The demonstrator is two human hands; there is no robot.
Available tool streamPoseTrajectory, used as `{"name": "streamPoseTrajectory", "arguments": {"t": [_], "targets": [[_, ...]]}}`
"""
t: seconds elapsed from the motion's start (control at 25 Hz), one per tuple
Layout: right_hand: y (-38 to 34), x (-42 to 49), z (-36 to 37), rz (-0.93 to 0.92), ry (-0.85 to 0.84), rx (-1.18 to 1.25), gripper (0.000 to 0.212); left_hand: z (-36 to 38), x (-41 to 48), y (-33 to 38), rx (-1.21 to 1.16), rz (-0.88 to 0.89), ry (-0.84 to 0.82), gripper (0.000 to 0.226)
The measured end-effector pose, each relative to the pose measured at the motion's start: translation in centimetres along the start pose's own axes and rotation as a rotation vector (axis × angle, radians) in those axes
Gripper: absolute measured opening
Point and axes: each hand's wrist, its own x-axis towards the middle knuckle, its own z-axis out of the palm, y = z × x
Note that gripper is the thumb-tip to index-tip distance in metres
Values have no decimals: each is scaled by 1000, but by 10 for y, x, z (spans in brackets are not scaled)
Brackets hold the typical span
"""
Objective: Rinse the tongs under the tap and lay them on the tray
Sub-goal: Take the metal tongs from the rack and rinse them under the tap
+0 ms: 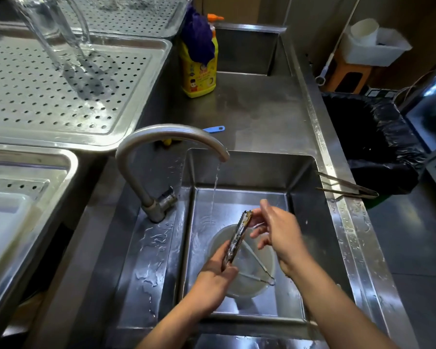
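While the bench (249, 109) carries a sink (302, 197) catching water from the tap (171, 133), the perforated tray (23, 102) lying back left, the left hand (212, 280) curls its fingers round the lower end of the tongs (238, 238) above that sink, and the right hand (280, 230) pinches their upper tip.

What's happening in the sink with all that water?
Someone is washing a pair of tongs in the sink. The left hand grips the bottom end and the right hand pinches the top end, right beside the water running from the tap. They are not on the tray yet.
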Motion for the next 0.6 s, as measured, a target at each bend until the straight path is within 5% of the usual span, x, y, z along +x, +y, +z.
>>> {"name": "streamPoseTrajectory", "arguments": {"t": [0.24, 0.48, 0.6], "targets": [[20, 0, 20, -81, -151, -165, 6, 7, 17, 3, 21, 21, 82, 60], [10, 30, 9, -4, -32, -74, 22, 6, 31, -2, 57, 32, 75, 56], [24, 23, 18, -9, -186, -220, 19, 3, 39, 3, 67, 103, 78, 55]]}}
